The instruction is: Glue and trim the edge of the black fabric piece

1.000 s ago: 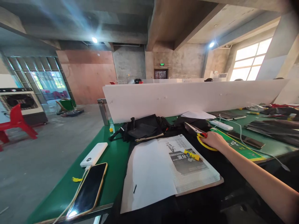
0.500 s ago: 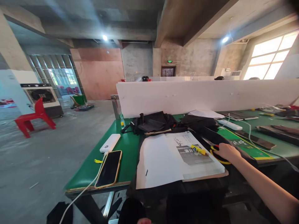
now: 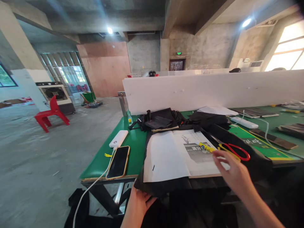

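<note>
At the front edge of the table, my left hand (image 3: 140, 201) grips the corner of a black cloth (image 3: 163, 187), its fingers partly tucked underneath. On that cloth lies an open book (image 3: 166, 158) with a blank left page and a grey printed right page. My right hand (image 3: 231, 166) reaches over the right page, thumb and forefinger closed at the end of a small yellow tube (image 3: 205, 147). Just beyond this hand rest scissors (image 3: 241, 152) with red and yellow handles. A short dark stick (image 3: 153, 167) lies on the blank page.
Left of the book are a phone (image 3: 118, 162), a white power bank (image 3: 118, 138) and a cable. A black bag (image 3: 161, 120) lies behind. To the right are a green book (image 3: 258, 142) and a dark phone (image 3: 273, 138). A white partition (image 3: 190, 91) borders the table.
My right hand has let go of the scissors and moved left to the yellow tube. My left hand has come up to the cloth's corner. The view has turned slightly left.
</note>
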Action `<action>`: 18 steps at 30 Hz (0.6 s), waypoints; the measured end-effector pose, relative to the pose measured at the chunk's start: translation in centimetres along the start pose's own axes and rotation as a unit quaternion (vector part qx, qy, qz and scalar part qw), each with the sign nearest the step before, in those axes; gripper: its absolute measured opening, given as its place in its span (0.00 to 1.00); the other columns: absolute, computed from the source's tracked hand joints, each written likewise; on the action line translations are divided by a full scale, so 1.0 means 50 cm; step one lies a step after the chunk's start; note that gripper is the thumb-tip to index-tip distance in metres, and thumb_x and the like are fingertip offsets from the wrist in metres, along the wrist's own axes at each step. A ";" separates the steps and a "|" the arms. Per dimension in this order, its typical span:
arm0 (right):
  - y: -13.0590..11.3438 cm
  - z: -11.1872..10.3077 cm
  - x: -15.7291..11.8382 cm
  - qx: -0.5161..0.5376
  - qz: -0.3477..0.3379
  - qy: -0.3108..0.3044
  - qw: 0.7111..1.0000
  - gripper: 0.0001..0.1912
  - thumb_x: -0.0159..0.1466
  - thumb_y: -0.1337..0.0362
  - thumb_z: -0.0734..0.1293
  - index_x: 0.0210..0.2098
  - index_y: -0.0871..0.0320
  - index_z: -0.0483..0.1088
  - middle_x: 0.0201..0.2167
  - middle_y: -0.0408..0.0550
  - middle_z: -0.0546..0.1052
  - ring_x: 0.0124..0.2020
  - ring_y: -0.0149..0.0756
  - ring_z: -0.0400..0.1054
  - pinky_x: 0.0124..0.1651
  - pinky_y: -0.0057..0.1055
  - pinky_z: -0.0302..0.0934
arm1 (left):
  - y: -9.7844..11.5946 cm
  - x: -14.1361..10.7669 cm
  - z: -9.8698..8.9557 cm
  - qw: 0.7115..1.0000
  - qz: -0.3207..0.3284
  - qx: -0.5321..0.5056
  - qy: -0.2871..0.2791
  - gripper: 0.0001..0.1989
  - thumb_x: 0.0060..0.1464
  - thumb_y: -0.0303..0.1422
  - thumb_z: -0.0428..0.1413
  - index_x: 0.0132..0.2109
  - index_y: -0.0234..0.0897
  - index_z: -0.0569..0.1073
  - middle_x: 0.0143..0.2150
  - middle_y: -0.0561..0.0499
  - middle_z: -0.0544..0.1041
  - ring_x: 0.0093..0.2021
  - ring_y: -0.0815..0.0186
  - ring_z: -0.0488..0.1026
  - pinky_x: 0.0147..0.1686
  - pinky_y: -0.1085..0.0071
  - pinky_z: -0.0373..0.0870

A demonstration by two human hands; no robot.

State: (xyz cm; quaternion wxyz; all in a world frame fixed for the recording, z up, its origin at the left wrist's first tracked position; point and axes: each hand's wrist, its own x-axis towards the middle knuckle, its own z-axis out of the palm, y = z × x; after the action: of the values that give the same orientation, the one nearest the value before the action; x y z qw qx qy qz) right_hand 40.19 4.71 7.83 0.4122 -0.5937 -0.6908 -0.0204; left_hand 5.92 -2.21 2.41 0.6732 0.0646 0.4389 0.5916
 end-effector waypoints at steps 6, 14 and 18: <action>-0.217 0.083 -0.090 0.015 -0.227 -0.134 0.964 0.16 0.62 0.68 0.57 0.50 0.51 0.63 0.49 0.45 0.71 0.53 0.39 0.63 0.58 0.45 0.56 | 0.001 -0.006 0.023 0.999 -0.046 0.023 0.010 0.24 0.53 0.48 0.47 0.53 0.41 0.64 0.47 0.45 0.74 0.43 0.56 0.73 0.49 0.53 0.64; -0.319 0.236 -0.077 0.046 -0.268 -0.189 0.944 0.20 0.62 0.66 0.60 0.54 0.56 0.63 0.52 0.46 0.69 0.54 0.37 0.61 0.59 0.39 0.53 | -0.030 0.012 -0.096 0.976 0.132 0.152 0.085 0.16 0.50 0.40 0.53 0.41 0.32 0.67 0.35 0.43 0.76 0.35 0.59 0.75 0.41 0.63 0.70; -0.301 0.249 -0.111 0.077 -0.294 -0.170 0.937 0.12 0.61 0.68 0.61 0.44 0.56 0.69 0.42 0.45 0.74 0.45 0.36 0.65 0.51 0.34 0.58 | 0.026 -0.027 -0.134 0.858 0.347 0.337 0.171 0.21 0.47 0.48 0.52 0.40 0.35 0.68 0.36 0.45 0.75 0.38 0.58 0.73 0.41 0.62 0.70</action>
State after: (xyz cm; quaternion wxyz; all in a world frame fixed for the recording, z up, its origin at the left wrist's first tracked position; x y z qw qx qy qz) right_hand 20.55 2.29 3.27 0.3082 -0.3253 -0.8939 0.0136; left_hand 0.60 -5.87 -0.19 0.2757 0.3336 0.6688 0.6045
